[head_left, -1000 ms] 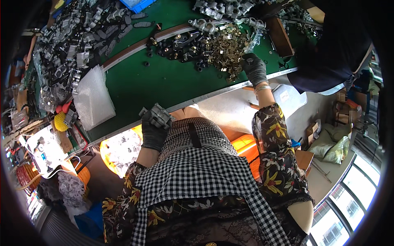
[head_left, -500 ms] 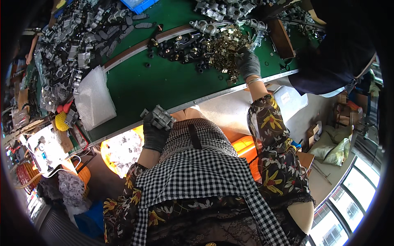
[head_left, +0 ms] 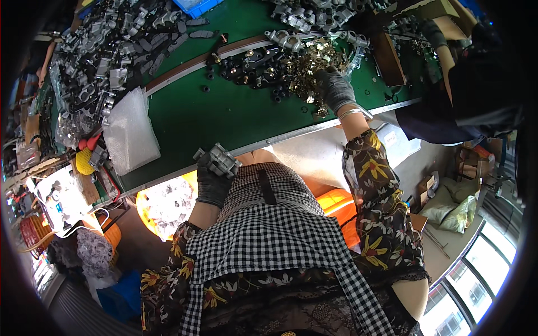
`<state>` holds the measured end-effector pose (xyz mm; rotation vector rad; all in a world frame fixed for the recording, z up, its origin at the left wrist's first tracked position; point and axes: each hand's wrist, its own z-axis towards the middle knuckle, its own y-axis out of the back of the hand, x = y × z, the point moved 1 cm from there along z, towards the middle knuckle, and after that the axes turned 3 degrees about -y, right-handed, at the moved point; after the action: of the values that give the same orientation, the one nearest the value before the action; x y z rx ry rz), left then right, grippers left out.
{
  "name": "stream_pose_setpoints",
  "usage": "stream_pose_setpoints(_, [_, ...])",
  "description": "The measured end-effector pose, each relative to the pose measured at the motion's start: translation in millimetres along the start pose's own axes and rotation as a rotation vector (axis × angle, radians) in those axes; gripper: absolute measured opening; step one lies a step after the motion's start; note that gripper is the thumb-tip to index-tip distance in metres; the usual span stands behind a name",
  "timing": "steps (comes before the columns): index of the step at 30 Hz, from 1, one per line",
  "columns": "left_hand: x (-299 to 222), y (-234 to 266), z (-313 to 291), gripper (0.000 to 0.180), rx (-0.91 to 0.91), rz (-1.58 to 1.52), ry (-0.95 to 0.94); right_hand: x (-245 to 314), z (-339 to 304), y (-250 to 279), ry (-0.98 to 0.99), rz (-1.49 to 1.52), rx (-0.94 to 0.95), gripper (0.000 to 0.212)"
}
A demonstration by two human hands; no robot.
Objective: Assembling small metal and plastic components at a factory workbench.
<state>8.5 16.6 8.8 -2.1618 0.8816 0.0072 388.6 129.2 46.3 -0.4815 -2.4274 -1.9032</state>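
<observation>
In my left hand (head_left: 212, 187), black-gloved and low at the bench's front edge, a silver metal brake caliper (head_left: 223, 161) is gripped. My right hand (head_left: 335, 89), in a grey glove, reaches into a heap of small brass-coloured metal clips (head_left: 305, 70). Its fingers are bent together over the clips; whatever lies between the fingertips is hidden. Directly left of the heap lie black metal brackets (head_left: 255, 67) with brass-coloured fittings, and small black rubber pieces (head_left: 206, 88) are scattered around them.
A big pile of calipers (head_left: 95, 67) covers the bench's left side, beside dark brake pads (head_left: 159, 45) and white foam sheets (head_left: 131, 131). More calipers (head_left: 314, 15) lie at the back. A wooden block (head_left: 389, 59) stands right; beyond it a co-worker's gloved hand (head_left: 432, 33) works.
My right hand has shifted slightly left and deeper over the clips. My left hand holds the caliper in nearly the same place. The co-worker's hand and arm have come into sight at right.
</observation>
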Motion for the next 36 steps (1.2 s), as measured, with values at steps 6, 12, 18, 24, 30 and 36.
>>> stream_pose_setpoints(6, [0, 12, 9, 0.039, 0.212, -0.125, 0.050, 3, 10, -8, 0.015, 0.002, 0.028, 0.031])
stream_pose_setpoints(12, [-1, 9, 5, 0.038, 0.133, -0.073, 0.018, -11, 14, -15, 0.017, 0.128, 0.007, 0.023])
stream_pose_setpoints(18, [0, 3, 1, 0.040, 0.114, 0.002, 0.002, -33, 26, -41, -0.039, 0.010, -0.141, 0.025])
stream_pose_setpoints(24, [5, 7, 5, 0.036, 0.266, -0.192, 0.064, -45, 22, -43, -0.025, 0.176, -0.172, 0.024])
stream_pose_setpoints(30, [3, -3, 8, 0.032, 0.122, -0.041, 0.008, -34, -1, 13, -0.102, 0.537, -0.306, 0.018])
stream_pose_setpoints(36, [-5, -12, 12, 0.042, 0.296, -0.150, 0.100, 2, -44, 78, -0.028, 0.872, -0.298, 0.013])
